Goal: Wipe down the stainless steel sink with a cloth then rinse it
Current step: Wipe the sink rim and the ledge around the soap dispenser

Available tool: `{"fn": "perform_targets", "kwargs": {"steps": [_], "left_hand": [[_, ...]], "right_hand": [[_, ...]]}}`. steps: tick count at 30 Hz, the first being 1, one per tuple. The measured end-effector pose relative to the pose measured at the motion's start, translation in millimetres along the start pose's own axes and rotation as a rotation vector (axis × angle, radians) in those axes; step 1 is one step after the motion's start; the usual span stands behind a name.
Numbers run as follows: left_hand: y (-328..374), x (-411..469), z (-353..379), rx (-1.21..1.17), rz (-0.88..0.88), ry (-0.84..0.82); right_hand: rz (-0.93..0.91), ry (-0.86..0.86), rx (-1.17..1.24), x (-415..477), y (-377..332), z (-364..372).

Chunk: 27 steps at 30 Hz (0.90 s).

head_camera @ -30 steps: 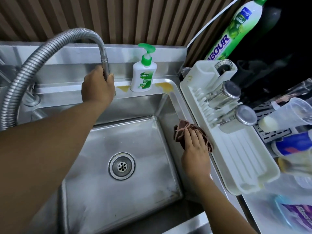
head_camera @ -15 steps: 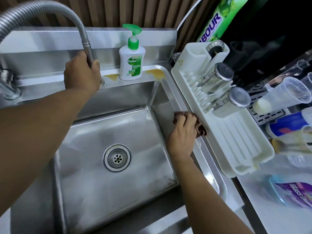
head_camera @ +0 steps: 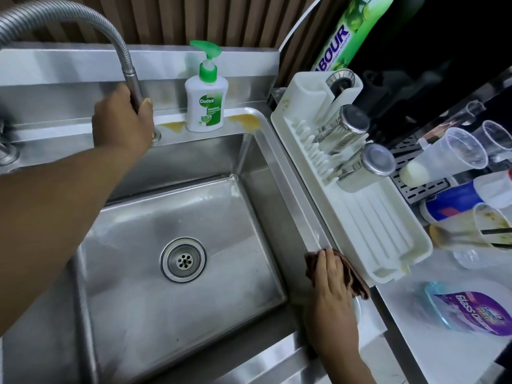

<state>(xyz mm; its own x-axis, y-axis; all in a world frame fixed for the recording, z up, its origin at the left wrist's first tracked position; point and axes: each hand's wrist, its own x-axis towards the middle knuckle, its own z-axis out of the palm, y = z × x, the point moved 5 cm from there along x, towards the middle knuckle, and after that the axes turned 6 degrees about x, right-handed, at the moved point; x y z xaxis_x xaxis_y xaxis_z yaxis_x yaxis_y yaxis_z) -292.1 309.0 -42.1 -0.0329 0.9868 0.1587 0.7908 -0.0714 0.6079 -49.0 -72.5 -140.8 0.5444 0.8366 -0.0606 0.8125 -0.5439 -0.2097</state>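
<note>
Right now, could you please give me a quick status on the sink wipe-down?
Left hand gripping faucet hose. Right hand pressing cloth on sink right rim. Dish rack beside cloth, crowding the rim.

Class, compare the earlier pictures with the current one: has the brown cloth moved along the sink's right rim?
Yes. The brown cloth, under the right hand, has slid toward the person: earlier beside the steel tumblers, now by the near end of the white drying rack.

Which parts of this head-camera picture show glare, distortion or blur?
Head view: glare streaks the sink rim and its floor; the wide lens bends the green bottle and drying rack outward; the left forearm and the purple packet at the edges look soft.
</note>
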Motion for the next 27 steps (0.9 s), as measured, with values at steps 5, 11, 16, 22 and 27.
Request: {"fn": "perform_targets", "kwargs": {"steps": [5, 11, 16, 22, 27], "left_hand": [[-2.9, 0.7, -1.4, -0.021, -0.024, 0.006], [-7.1, 2.9, 0.4, -0.044, -0.043, 0.018], [-10.9, 3.5, 4.0, -0.045, -0.043, 0.03], [-11.6, 7.3, 5.4, -0.053, -0.016, 0.026], [-11.3, 5.4, 5.0, -0.041, -0.011, 0.014]], "right_hand": [[-0.082, 0.029, -0.031, 49.2, -31.5, 3.1], [-0.252, 0.021, -0.139, 173.8, -100.7, 12.3], [-0.507, -0.012, -0.49, 249.8, -156.4, 11.0], [-0.705, -0.285, -0.983, 227.1, -137.5, 26.8], [-0.831, -0.467, -1.069, 240.8, -149.4, 26.8]]}}
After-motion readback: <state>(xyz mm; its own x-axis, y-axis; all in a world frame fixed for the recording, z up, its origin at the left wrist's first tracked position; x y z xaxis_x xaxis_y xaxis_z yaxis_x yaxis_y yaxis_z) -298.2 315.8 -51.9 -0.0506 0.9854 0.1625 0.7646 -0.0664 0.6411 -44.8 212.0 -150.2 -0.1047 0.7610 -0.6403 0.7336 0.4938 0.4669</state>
